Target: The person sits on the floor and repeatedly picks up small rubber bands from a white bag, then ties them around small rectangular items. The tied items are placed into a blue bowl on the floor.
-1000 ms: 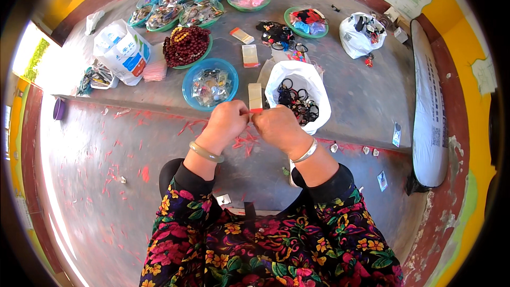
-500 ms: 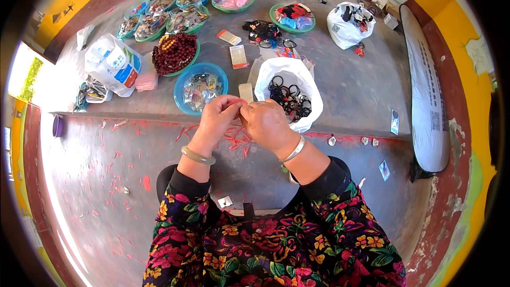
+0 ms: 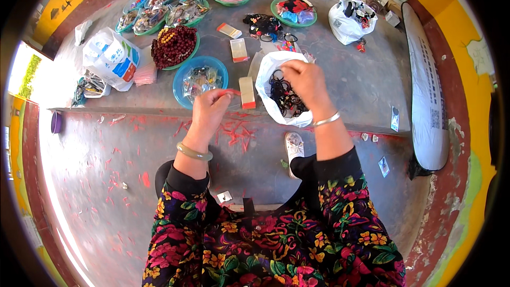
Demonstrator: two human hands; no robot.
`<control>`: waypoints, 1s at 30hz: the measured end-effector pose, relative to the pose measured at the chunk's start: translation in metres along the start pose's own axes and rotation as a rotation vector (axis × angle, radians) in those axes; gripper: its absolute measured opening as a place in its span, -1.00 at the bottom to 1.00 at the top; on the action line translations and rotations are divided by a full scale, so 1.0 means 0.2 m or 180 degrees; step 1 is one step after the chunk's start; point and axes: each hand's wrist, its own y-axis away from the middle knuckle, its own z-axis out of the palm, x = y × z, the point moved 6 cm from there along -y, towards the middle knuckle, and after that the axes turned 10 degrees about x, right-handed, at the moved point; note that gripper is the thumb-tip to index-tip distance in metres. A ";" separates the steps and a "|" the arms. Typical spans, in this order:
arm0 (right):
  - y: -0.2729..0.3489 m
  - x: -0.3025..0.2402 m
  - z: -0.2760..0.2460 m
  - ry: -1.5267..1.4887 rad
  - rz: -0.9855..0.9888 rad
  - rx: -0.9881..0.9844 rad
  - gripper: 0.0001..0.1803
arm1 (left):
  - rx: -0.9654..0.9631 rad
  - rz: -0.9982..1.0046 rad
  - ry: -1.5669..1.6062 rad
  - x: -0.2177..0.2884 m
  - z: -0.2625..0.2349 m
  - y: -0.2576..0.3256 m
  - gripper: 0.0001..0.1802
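My left hand, a jade-coloured bangle at its wrist, is closed in a pinch on a thin red strip pointing right. My right hand, wearing a silver bangle, is over the open white plastic bag. Its thumb and fingers are pressed together; whatever they hold is too small or hidden to make out. Black elastic bands fill the bag. Between my hands stands a small pale box with a red end. Beside my left hand is a blue basin of small clear packets.
Dark red beads heap in a green basin behind. Several basins of packets stand far left. Another white bag is at the back right. Red scraps litter the lower floor below the ledge. A long wrapped roll lies right.
My hands, together before, have parted. The right one moved right and up over the white bag; the left stayed near its place, now showing the red strip.
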 end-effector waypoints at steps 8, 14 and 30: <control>0.07 0.85 0.24 0.0818 0.0942 -0.1407 -0.83 | -0.0041 -0.0121 0.0063 0.04 0.03 0.01 -0.80; 0.27 1.12 0.53 0.1754 0.0616 -0.1887 -0.82 | -0.0229 -0.0245 -0.0195 0.04 0.03 0.01 -0.79; 0.36 1.32 0.67 0.2358 0.1909 -0.1932 -0.46 | -0.0173 -0.0216 -0.0215 0.04 0.01 0.00 -0.78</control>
